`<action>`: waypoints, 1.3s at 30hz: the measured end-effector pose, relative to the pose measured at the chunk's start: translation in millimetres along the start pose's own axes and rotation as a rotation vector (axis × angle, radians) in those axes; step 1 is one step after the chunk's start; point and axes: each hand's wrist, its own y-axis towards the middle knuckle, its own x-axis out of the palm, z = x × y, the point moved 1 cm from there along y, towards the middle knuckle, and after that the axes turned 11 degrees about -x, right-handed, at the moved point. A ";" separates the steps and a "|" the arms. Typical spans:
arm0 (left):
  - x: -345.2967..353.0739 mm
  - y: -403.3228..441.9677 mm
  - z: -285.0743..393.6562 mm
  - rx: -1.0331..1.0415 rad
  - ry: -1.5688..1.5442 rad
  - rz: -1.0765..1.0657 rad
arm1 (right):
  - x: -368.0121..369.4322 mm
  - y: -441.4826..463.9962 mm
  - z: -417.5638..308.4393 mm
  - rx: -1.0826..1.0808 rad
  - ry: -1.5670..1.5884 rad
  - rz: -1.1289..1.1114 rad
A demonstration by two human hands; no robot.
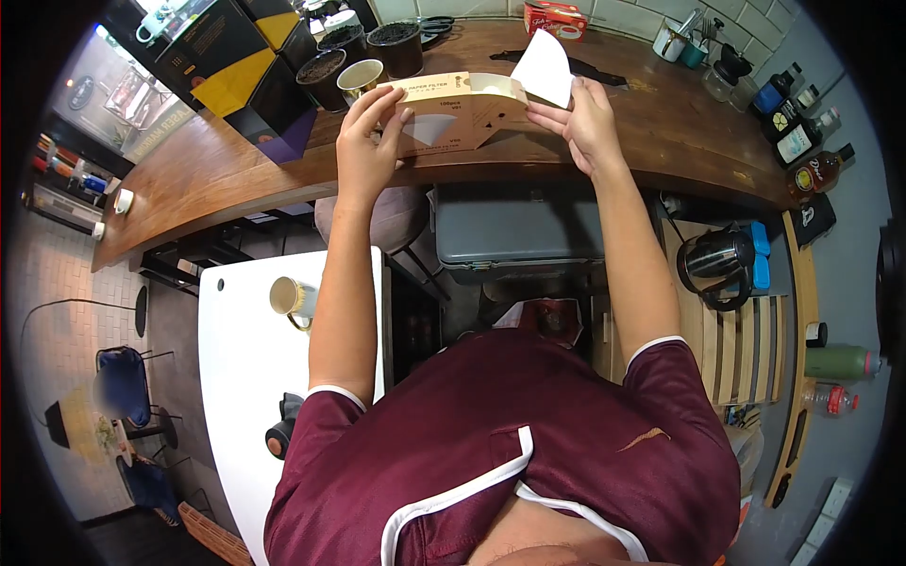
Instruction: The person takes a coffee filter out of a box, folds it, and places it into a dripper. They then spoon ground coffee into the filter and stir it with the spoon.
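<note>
My left hand (366, 143) grips the left end of a brown cardboard paper filter box (440, 121), thumb on its front and fingers over the top. The box stands over the wooden counter, its right end open with a flap raised. White filter paper shows inside the opening. A white cone-shaped paper filter (545, 68) is pinched between the thumb and fingers of my right hand (589, 127), just right of the box's open end. Right behind my left hand stands a patterned mug (360, 75).
Dark-filled cups (394, 49) and a black-and-yellow box (247, 85) stand at the counter's left. A red box (555, 19) sits at the back. Bottles (804, 137) line the right end. Below are a white table (245, 377) with a mug (291, 297) and a kettle (714, 259).
</note>
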 end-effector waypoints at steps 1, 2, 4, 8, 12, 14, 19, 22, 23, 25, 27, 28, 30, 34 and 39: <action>-0.7 0.0 0.5 0.011 0.014 -0.008 | 7.4 -0.9 -3.7 0.004 -0.010 -0.023; -2.0 -0.2 1.1 0.011 0.015 -0.008 | 14.1 -1.0 -2.4 0.004 -0.009 -0.024; -4.1 -0.3 3.3 -0.005 0.041 -0.069 | 28.1 1.0 0.4 -0.022 0.013 -0.078; -7.6 -1.3 6.6 -0.006 0.079 -0.080 | 44.4 5.1 10.7 -0.064 0.031 -0.102; -9.1 0.7 5.7 0.014 0.074 -0.101 | 43.1 4.3 1.9 -0.079 -0.016 -0.085; -8.3 1.2 6.9 0.020 0.071 -0.111 | 42.1 6.0 2.3 -0.124 -0.043 -0.088; -8.0 -0.3 6.9 -0.003 0.144 -0.065 | 32.3 12.1 3.4 -0.224 -0.091 -0.096; -12.9 -1.6 12.3 0.083 0.194 0.065 | 24.1 8.6 -5.5 -0.309 -0.127 -0.103; -14.8 -1.8 13.6 0.082 0.196 0.070 | 21.1 7.4 -11.3 -0.337 -0.147 -0.106; -19.1 -0.9 16.4 0.065 0.085 0.106 | 21.2 2.3 -23.0 -0.360 -0.099 -0.123; -22.4 -1.6 22.3 0.025 0.042 0.095 | 22.4 -7.2 -35.7 -0.287 -0.049 -0.175; -24.3 -2.8 26.9 -0.017 -0.002 0.081 | 23.0 -11.9 -40.2 -0.209 0.000 -0.224; -28.1 -9.3 39.2 -0.026 -0.016 0.097 | 26.9 -22.0 -43.7 -0.168 0.026 -0.255; -36.1 -30.9 63.9 -0.116 -0.182 -0.020 | 34.1 -41.6 -36.6 -0.046 0.076 -0.395; -52.9 -68.9 102.5 -0.193 -0.045 -0.089 | 50.1 -70.1 -27.4 -0.021 -0.011 -0.561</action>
